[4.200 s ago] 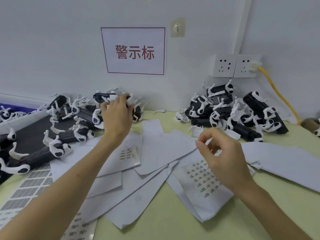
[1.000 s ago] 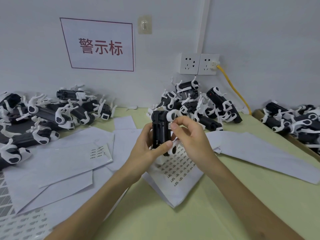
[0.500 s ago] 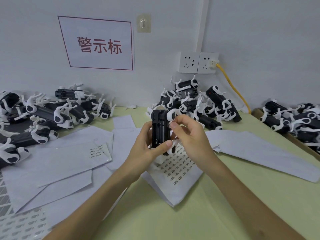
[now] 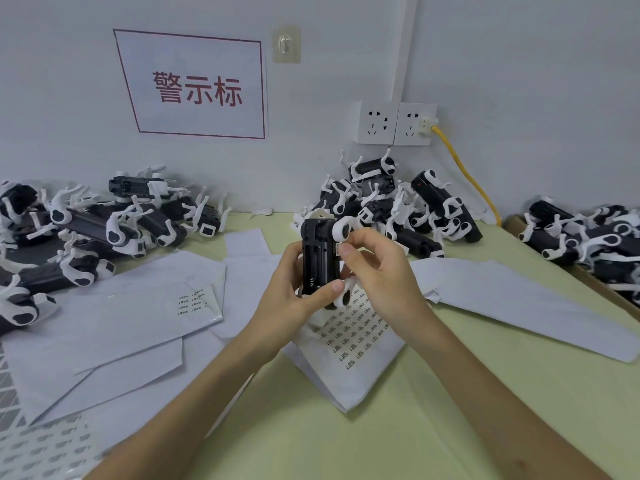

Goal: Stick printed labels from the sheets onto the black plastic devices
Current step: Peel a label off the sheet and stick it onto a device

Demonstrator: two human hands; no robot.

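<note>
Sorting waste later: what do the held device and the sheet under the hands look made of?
Device: probably moulded plastic, matte black body, smooth white clips. Sheet: seemingly thin paper, creased and curling at the edges, carrying printed labels.

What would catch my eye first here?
At the centre, the left hand grips a black device upright while the right hand pinches a small label against its side, above a printed sheet. Like devices lie heaped in a left pile, a back pile and a right pile. A sign with red characters hangs on the wall.
</note>
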